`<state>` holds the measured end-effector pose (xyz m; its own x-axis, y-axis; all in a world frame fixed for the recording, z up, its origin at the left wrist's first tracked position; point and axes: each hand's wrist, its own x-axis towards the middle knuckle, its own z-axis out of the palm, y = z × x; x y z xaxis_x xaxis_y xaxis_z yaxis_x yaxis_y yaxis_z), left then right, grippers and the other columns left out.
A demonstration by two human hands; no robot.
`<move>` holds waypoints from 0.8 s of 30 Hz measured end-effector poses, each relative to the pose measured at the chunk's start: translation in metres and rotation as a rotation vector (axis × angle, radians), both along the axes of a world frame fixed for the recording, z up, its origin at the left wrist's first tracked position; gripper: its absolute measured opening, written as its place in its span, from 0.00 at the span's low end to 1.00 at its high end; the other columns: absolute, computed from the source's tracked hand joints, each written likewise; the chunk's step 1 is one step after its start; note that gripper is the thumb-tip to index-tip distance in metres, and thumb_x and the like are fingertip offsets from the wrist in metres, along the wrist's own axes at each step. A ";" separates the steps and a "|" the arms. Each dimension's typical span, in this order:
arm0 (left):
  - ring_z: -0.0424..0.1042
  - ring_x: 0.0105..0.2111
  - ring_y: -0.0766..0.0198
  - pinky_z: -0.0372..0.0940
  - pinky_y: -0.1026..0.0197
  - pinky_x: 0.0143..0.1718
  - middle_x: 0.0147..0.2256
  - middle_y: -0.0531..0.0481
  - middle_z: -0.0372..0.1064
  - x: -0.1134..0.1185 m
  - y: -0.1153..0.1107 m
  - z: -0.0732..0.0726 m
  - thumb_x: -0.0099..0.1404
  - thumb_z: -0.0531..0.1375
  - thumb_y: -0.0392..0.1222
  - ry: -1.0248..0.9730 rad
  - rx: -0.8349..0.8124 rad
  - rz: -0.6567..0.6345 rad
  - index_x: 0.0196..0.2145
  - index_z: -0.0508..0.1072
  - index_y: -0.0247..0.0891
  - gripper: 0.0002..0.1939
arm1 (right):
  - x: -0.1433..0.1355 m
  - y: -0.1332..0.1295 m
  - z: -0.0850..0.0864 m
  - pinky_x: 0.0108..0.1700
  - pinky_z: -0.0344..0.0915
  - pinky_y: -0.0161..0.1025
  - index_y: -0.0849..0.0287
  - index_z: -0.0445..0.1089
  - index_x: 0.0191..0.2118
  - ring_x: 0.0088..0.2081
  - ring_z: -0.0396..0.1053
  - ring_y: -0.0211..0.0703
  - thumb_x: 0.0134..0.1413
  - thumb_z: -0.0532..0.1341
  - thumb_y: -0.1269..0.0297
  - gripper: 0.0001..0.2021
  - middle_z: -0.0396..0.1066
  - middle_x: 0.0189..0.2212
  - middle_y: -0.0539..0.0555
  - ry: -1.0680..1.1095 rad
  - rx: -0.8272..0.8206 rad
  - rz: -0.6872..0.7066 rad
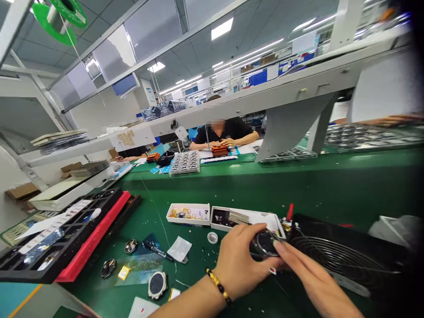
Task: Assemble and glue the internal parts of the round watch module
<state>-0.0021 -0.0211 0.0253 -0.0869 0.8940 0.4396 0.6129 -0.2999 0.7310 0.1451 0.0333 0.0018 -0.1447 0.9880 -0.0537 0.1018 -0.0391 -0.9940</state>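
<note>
1. Above the green table [198, 251], near a white rectangular box [220, 226], gripping a round, glossy black device [266, 241] between thumb and curled fingers of the left hand [236, 254].
2. Touching the device's right edge with straight fingers of the right hand [303, 260]; cannot tell whether pinching.

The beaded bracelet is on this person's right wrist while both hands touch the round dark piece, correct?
The wrist is wrong: the head view shows the beaded bracelet on the wrist of the left hand, not the right hand. Both hands do touch the round dark piece.
</note>
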 end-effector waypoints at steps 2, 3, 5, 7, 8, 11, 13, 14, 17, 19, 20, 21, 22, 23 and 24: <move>0.70 0.47 0.53 0.68 0.52 0.50 0.47 0.49 0.70 0.000 -0.001 0.001 0.54 0.74 0.36 0.011 -0.014 0.006 0.57 0.70 0.45 0.34 | 0.001 -0.001 -0.001 0.66 0.59 0.53 0.53 0.81 0.35 0.61 0.64 0.67 0.29 0.66 0.39 0.27 0.75 0.51 0.56 0.058 -0.095 0.043; 0.70 0.48 0.53 0.68 0.51 0.51 0.48 0.49 0.70 0.000 -0.001 0.001 0.54 0.73 0.36 0.014 -0.020 0.002 0.58 0.70 0.45 0.35 | 0.001 0.000 -0.002 0.68 0.55 0.52 0.52 0.81 0.35 0.63 0.61 0.66 0.29 0.67 0.40 0.26 0.74 0.52 0.55 0.081 -0.129 0.049; 0.70 0.48 0.53 0.68 0.51 0.52 0.48 0.49 0.70 0.000 -0.001 0.002 0.54 0.73 0.35 0.024 -0.021 -0.013 0.58 0.69 0.45 0.36 | 0.002 0.001 -0.007 0.70 0.51 0.49 0.50 0.81 0.36 0.65 0.58 0.64 0.30 0.68 0.42 0.25 0.73 0.53 0.53 0.101 -0.150 0.048; 0.70 0.49 0.53 0.68 0.52 0.53 0.49 0.49 0.70 -0.001 -0.001 0.002 0.54 0.73 0.34 0.046 -0.013 -0.024 0.59 0.69 0.45 0.36 | 0.002 0.003 -0.013 0.70 0.50 0.47 0.50 0.81 0.36 0.65 0.56 0.64 0.31 0.69 0.42 0.24 0.73 0.54 0.52 0.095 -0.148 0.052; 0.70 0.49 0.53 0.68 0.52 0.53 0.49 0.49 0.70 -0.002 0.000 0.002 0.54 0.72 0.33 0.060 -0.010 -0.026 0.59 0.68 0.44 0.36 | 0.002 0.004 -0.015 0.70 0.49 0.46 0.49 0.81 0.36 0.65 0.56 0.63 0.31 0.69 0.42 0.23 0.73 0.54 0.52 0.087 -0.144 0.056; 0.70 0.49 0.53 0.68 0.52 0.53 0.49 0.49 0.70 -0.004 0.001 0.001 0.55 0.71 0.34 0.085 -0.015 -0.027 0.60 0.67 0.44 0.36 | 0.002 0.005 -0.017 0.70 0.51 0.44 0.49 0.81 0.38 0.66 0.56 0.61 0.33 0.68 0.42 0.23 0.72 0.55 0.51 0.062 -0.144 0.058; 0.70 0.48 0.54 0.69 0.53 0.52 0.48 0.49 0.70 -0.004 0.002 -0.001 0.55 0.72 0.35 0.081 -0.003 -0.019 0.60 0.67 0.44 0.36 | 0.002 0.005 -0.014 0.69 0.53 0.44 0.50 0.80 0.38 0.66 0.57 0.61 0.31 0.68 0.41 0.26 0.72 0.55 0.52 0.059 -0.163 0.040; 0.70 0.48 0.54 0.69 0.53 0.51 0.48 0.49 0.70 -0.003 0.002 -0.002 0.55 0.72 0.35 0.080 0.012 -0.014 0.59 0.68 0.44 0.36 | 0.002 0.004 -0.012 0.68 0.55 0.45 0.50 0.80 0.38 0.65 0.58 0.62 0.29 0.68 0.40 0.27 0.73 0.54 0.52 0.053 -0.176 0.020; 0.70 0.46 0.55 0.69 0.54 0.50 0.46 0.50 0.70 -0.003 0.001 -0.005 0.54 0.72 0.35 0.093 0.074 0.004 0.58 0.68 0.45 0.35 | 0.001 0.001 -0.006 0.63 0.66 0.47 0.52 0.78 0.36 0.59 0.65 0.66 0.24 0.67 0.37 0.31 0.76 0.49 0.53 0.023 -0.174 -0.010; 0.70 0.46 0.56 0.69 0.54 0.49 0.46 0.50 0.70 -0.002 0.001 -0.005 0.56 0.71 0.35 0.099 0.099 0.010 0.58 0.68 0.46 0.34 | 0.001 0.000 -0.003 0.55 0.73 0.44 0.52 0.76 0.37 0.51 0.73 0.64 0.26 0.67 0.35 0.31 0.77 0.44 0.53 -0.002 -0.125 0.022; 0.70 0.46 0.56 0.69 0.54 0.49 0.46 0.50 0.69 -0.002 0.000 -0.005 0.56 0.71 0.36 0.096 0.104 0.013 0.59 0.68 0.46 0.33 | 0.001 0.000 -0.003 0.51 0.75 0.42 0.51 0.75 0.37 0.46 0.75 0.61 0.28 0.66 0.34 0.31 0.78 0.42 0.52 -0.011 -0.094 0.039; 0.70 0.46 0.56 0.69 0.55 0.49 0.45 0.50 0.69 -0.003 0.000 -0.005 0.57 0.70 0.36 0.092 0.106 0.012 0.58 0.68 0.46 0.33 | 0.002 0.001 -0.004 0.47 0.75 0.39 0.51 0.74 0.37 0.43 0.76 0.59 0.30 0.66 0.33 0.31 0.78 0.39 0.51 -0.018 -0.063 0.050; 0.70 0.46 0.56 0.69 0.55 0.48 0.45 0.50 0.69 -0.003 0.000 -0.005 0.57 0.71 0.36 0.087 0.104 0.011 0.58 0.68 0.46 0.33 | 0.003 0.002 -0.005 0.45 0.75 0.37 0.51 0.74 0.37 0.40 0.76 0.56 0.32 0.65 0.32 0.30 0.77 0.37 0.50 -0.023 -0.032 0.057; 0.70 0.46 0.56 0.69 0.54 0.48 0.45 0.50 0.69 -0.003 0.000 -0.004 0.56 0.71 0.37 0.082 0.100 0.011 0.58 0.68 0.46 0.33 | 0.004 0.004 -0.006 0.43 0.74 0.35 0.50 0.73 0.37 0.38 0.76 0.53 0.34 0.64 0.32 0.30 0.77 0.36 0.49 -0.024 -0.003 0.063; 0.70 0.46 0.56 0.70 0.54 0.48 0.45 0.50 0.69 -0.003 0.000 -0.004 0.56 0.71 0.37 0.080 0.095 0.010 0.58 0.68 0.46 0.33 | 0.004 0.006 -0.008 0.41 0.73 0.33 0.51 0.72 0.36 0.37 0.76 0.51 0.36 0.64 0.31 0.29 0.76 0.35 0.49 -0.021 0.016 0.071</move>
